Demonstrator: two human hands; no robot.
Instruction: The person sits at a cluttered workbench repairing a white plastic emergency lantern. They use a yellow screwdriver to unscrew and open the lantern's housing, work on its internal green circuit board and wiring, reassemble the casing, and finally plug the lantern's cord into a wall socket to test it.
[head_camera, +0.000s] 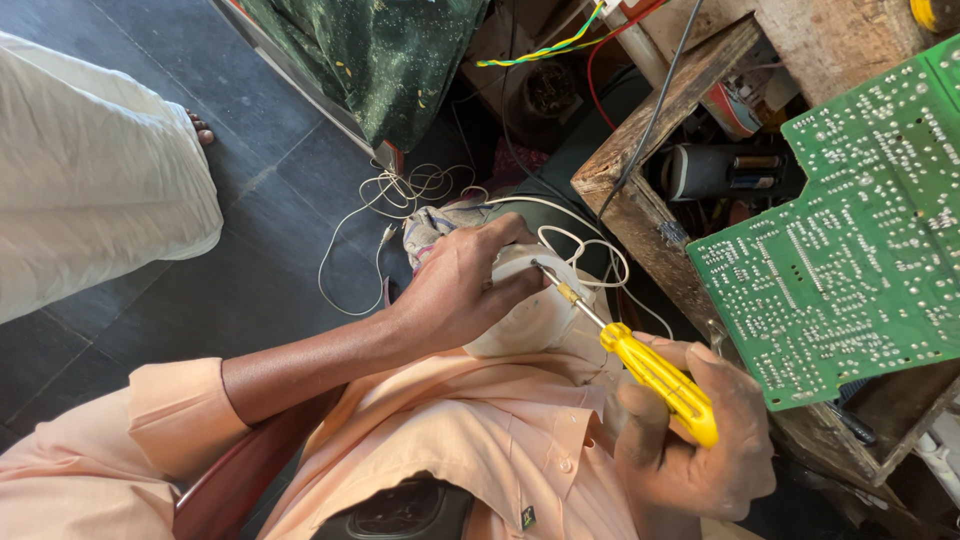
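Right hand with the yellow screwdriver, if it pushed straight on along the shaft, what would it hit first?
Probably the white appliance that the left hand holds: the yellow screwdriver in the right hand already has its tip at the top of it, though actual contact is unclear.

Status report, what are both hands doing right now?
Left hand grips white appliance on lap. Right hand holds yellow screwdriver, tip at casing. White cord loops near tip.

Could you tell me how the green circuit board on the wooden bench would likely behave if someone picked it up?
The green circuit board looks thin and flat, so probably stiff and light. It overhangs the wooden bench, so a nudge might tip it. Its many solder points suggest careful handling.
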